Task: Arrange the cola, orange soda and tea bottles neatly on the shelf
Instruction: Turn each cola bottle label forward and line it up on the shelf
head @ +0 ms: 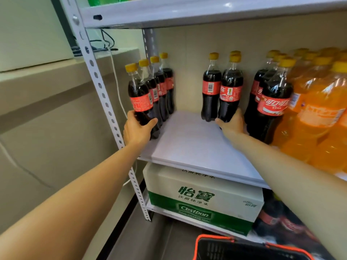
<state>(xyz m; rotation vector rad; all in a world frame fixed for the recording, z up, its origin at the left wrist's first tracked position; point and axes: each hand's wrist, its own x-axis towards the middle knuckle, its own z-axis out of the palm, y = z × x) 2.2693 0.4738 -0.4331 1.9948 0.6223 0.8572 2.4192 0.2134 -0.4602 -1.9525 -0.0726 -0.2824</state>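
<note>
Through the head camera we look at the white shelf (197, 145). Along the shelf's left edge a row of cola bottles (163, 85) runs from front to back. Our left hand (138, 129) curls fingers and thumb round the lower body of the front cola bottle (141, 102) in that row. Near the middle of the shelf, towards its back, our right hand (232, 123) grasps the base of a second cola bottle (231, 91). A lone cola bottle (211, 91) stands just beside it. On the shelf's right part stands a cola cluster (272, 104), and orange soda bottles (317, 113) fill the far right end. Under the shelf sits a green-and-white carton (201, 199). Lower still, before the shelf, we see a black basket (244, 249).
</note>
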